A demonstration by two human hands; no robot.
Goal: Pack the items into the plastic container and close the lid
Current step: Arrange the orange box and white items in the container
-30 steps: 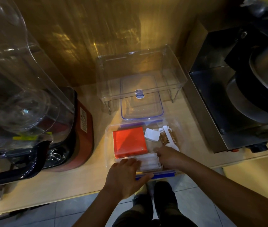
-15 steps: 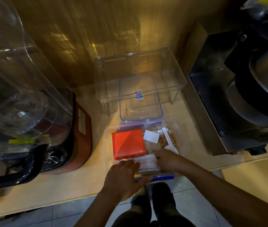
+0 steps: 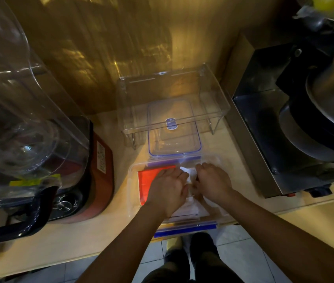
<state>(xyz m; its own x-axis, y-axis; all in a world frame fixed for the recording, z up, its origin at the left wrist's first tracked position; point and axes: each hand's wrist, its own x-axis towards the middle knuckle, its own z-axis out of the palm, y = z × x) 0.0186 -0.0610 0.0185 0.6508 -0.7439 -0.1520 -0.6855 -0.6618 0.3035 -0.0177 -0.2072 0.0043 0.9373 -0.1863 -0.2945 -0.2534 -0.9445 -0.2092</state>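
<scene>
The clear plastic container (image 3: 131, 187) with blue clips stands at the counter's front edge. Inside it lie a red box (image 3: 145, 181) on the left and white packets (image 3: 189, 210) toward the front. Both hands reach down into it. My left hand (image 3: 168, 188) lies palm down over the red box, its fingertips bent at a white item in the middle. Fingers curled, my right hand (image 3: 213, 182) closes on that white item and hides the small things beneath it. The clear lid (image 3: 174, 139) with a blue rim lies flat just behind the container.
A clear acrylic stand (image 3: 172, 94) straddles the lid at the back. A blender with a clear jar (image 3: 25, 111) and red base (image 3: 102, 172) fills the left. A steel appliance (image 3: 274, 135) stands at the right. Floor tiles and my feet show below the counter edge.
Both hands have moved from the container's front rim further in, to its middle. They now cover the white item and small things that lay beside the red box.
</scene>
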